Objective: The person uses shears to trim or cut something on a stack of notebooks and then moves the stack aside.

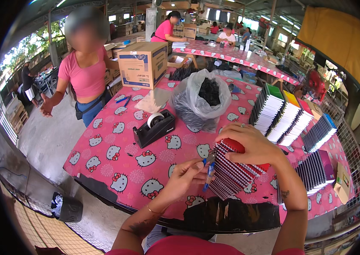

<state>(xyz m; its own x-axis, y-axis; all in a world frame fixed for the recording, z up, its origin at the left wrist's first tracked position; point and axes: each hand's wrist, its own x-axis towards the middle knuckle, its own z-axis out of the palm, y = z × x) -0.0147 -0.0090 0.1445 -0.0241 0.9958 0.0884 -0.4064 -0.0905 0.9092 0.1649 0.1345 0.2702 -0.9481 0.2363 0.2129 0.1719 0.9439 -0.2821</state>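
Right hand: the right hand [251,144] is spread flat, palm down, pressing on top of a slanted stack of red spiral notebooks [235,172], fingers curled over the far edge; there's a ring on one finger.
Left hand: the left hand [187,175] is pinched tight around a small pair of pliers with blue handles [209,166], thumb and fingers closed on it, the tip right up against the wire spines of the stack.
Red notebooks: they sit near the front edge of the table, fanned and leaning, wire bindings facing the left hand.
Table: a pink cartoon-cat tablecloth [116,157] covers it, torn to black at the near edge.
Just beyond the hands: a clear plastic bag of black spiral coils [199,102], open at the top, and to its left a black tape dispenser [154,127] with a roll on it.
Right side: more notebooks standing in rows [284,114], green, orange and red covers, with darker stacks [316,170] nearer the table's corner.
Far end: a cardboard box [142,64] on the table, and a person in a pink top [84,72] standing just beside it, one arm out.
Background: other people seated at a second long table [231,53].
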